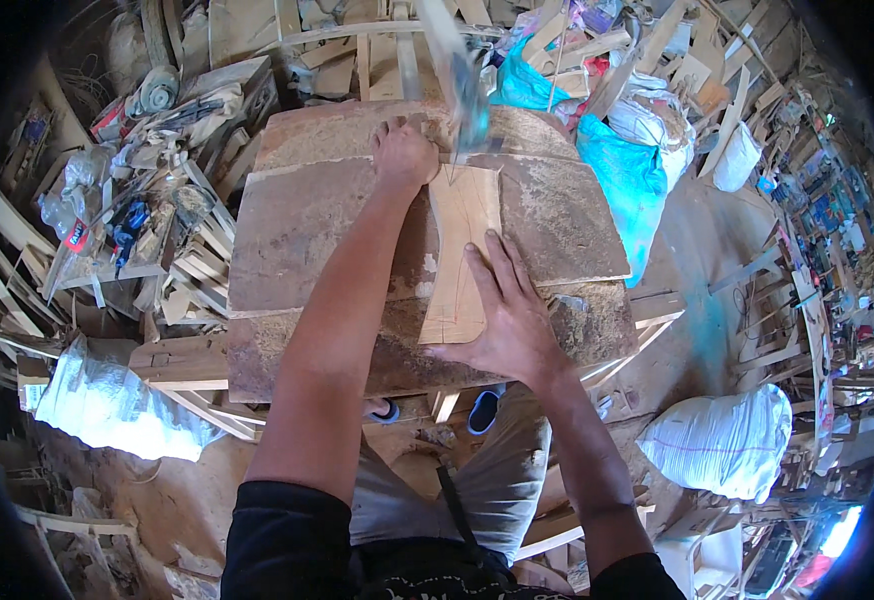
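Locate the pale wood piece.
In the head view, the pale wood piece lies on the brown worktable, left hand at its far left corner, right hand on its near right side.

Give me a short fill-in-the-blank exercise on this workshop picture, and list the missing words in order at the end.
1. From top to bottom of the picture, the left hand comes ____ and the right hand second.
2. The right hand touches a pale board made of ____.
3. The person's short sleeves are ____ in colour.
4. The bulging sack at the right of the picture is mainly ____ in colour.

Missing words: first; wood; black; white.
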`<state>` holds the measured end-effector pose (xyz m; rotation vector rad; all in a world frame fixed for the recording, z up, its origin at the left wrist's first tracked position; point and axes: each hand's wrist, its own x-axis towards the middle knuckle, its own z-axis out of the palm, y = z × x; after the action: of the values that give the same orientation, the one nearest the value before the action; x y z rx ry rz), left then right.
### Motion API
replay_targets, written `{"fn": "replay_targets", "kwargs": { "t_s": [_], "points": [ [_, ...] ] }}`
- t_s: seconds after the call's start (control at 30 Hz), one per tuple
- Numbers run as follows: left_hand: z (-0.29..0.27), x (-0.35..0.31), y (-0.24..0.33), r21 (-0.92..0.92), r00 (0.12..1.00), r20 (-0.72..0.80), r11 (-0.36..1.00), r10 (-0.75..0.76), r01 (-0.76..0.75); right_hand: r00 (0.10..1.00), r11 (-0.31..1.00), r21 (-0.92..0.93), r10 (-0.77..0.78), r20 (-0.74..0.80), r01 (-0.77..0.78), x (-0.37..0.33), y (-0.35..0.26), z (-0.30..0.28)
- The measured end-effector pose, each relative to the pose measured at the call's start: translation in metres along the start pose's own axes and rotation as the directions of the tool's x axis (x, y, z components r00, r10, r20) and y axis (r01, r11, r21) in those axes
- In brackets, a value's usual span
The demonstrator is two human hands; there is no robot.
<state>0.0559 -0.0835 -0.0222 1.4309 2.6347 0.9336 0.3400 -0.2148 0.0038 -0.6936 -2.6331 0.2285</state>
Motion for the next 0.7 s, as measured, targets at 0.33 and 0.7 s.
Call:
{"fn": "replay_targets", "kwargs": {
  "t_s": [0.33,0.7],
  "points": [
    [0.006,0.005,-0.002,0.022,0.999,-0.038,1.000,0.017,-0.016,1.000,1.000,-0.004,-0.001,-0.024,0.001,0.002,0.001,0.002],
    [0.011,0.011,-0.008,0.033,0.997,-0.067,0.999,0.036,-0.034,1.000,1.000,-0.007,-0.005,-0.022,0.005,0.006,0.001,0.004]
  ]
}}
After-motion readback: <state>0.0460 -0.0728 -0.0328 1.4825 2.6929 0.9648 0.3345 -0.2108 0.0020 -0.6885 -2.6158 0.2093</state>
